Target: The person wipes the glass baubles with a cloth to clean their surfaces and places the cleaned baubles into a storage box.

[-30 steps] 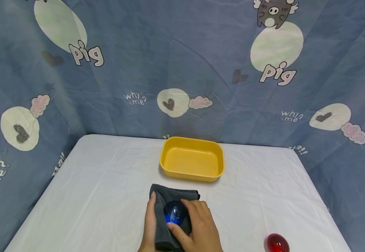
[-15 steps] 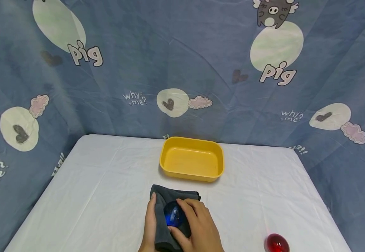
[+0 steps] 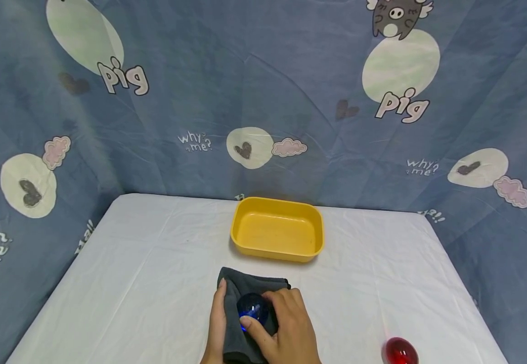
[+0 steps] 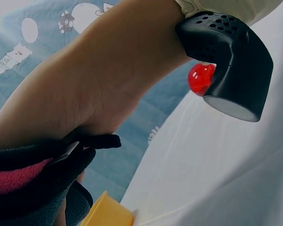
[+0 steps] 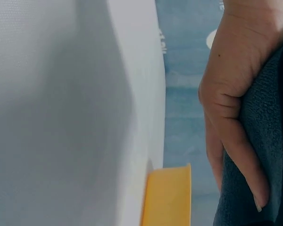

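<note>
A folded dark grey cloth (image 3: 236, 336) with black edging lies across my left hand (image 3: 216, 323), whose thumb presses along its left side. On the cloth sits a glossy blue ball (image 3: 251, 305), pinched between the thumb and fingers of my right hand (image 3: 291, 328). Most of the left hand's fingers are hidden behind the cloth. The left wrist view shows a pink fold of the cloth (image 4: 19, 179) below a forearm. Fingers spread along the cloth (image 5: 259, 117) appear in the right wrist view; the ball is hidden there.
A yellow rectangular bin (image 3: 277, 254) stands on the white table (image 3: 163, 283), just beyond the cloth. A shiny red ball (image 3: 400, 351) rests at the right front. A blue patterned curtain (image 3: 291, 91) encloses the back and sides. A black wrist camera (image 4: 231, 66) sits on one forearm.
The right hand's thumb has shifted up onto the ball and its fingers have moved slightly right over it. The left hand and cloth stay nearly in place; bin and red ball are unmoved.
</note>
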The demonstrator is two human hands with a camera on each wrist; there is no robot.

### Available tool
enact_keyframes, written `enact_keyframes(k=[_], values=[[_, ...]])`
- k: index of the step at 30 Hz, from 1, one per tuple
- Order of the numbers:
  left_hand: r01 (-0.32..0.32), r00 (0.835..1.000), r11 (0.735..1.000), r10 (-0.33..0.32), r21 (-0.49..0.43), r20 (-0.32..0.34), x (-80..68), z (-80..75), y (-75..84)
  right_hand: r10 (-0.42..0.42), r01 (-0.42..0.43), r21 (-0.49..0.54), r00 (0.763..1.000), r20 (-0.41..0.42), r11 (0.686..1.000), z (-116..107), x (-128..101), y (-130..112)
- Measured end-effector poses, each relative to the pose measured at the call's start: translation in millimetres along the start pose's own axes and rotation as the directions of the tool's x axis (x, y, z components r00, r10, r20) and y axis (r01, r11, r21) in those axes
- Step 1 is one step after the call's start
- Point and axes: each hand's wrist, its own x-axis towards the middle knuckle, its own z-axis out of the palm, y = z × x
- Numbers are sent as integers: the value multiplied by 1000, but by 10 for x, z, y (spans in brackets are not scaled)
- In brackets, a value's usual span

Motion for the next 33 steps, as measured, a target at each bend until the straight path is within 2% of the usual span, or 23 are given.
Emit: enact_keyframes(k=[2, 4, 5, 7, 10, 11, 14, 16, 17, 19, 21, 24, 26, 28, 31, 33], values=[[10, 1000, 1000, -10, 20, -22, 51, -24, -67, 22, -22, -7, 1000, 15, 1000, -1, 5, -7], [48, 999, 998, -48, -28, -13, 56, -21, -71, 36, -36, -18, 999, 37, 999, -8, 10, -10], [76, 997, 996, -76, -56, 7, 43, -12, -54, 38, -37, -21, 998, 51, 999, -15, 14, -10], [133, 988, 981, -121, -142, 92, -7, 6, 5, 29, -27, -23, 996, 80, 999, -30, 20, -1], [226, 956, 944, -167, -241, 242, -88, 23, 118, -12, 15, -20, 992, 125, 1000, -65, 23, 16], [266, 940, 927, -189, -265, 284, -96, 16, 134, -33, 35, -15, 990, 137, 999, -77, 21, 21], [321, 910, 892, -197, -318, 366, -100, -17, 147, -104, 107, -11, 981, 165, 994, -111, 10, 38], [344, 903, 881, -216, -325, 371, -112, -16, 154, -144, 147, -6, 974, 173, 989, -127, 6, 47], [350, 905, 882, -231, -316, 358, -112, -12, 155, -156, 160, -5, 972, 173, 987, -132, 7, 51], [345, 918, 889, -254, -301, 303, -132, 11, 180, -178, 181, -2, 969, 173, 983, -141, 20, 61], [348, 923, 892, -272, -290, 273, -158, 40, 200, -197, 198, 13, 966, 167, 980, -146, 43, 68], [365, 912, 866, -259, -343, 317, -180, 41, 205, -230, 227, 38, 961, 153, 973, -146, 90, 70], [399, 886, 826, -236, -398, 398, -193, 30, 201, -237, 232, 52, 960, 149, 971, -143, 114, 63], [409, 874, 802, -207, -435, 440, -200, 19, 204, -229, 223, 59, 961, 155, 973, -137, 129, 54], [410, 875, 799, -210, -439, 436, -213, 9, 213, -195, 185, 70, 964, 179, 980, -134, 129, 44], [391, 888, 825, -221, -408, 404, -216, 2, 211, -173, 162, 73, 966, 193, 984, -129, 125, 42]])
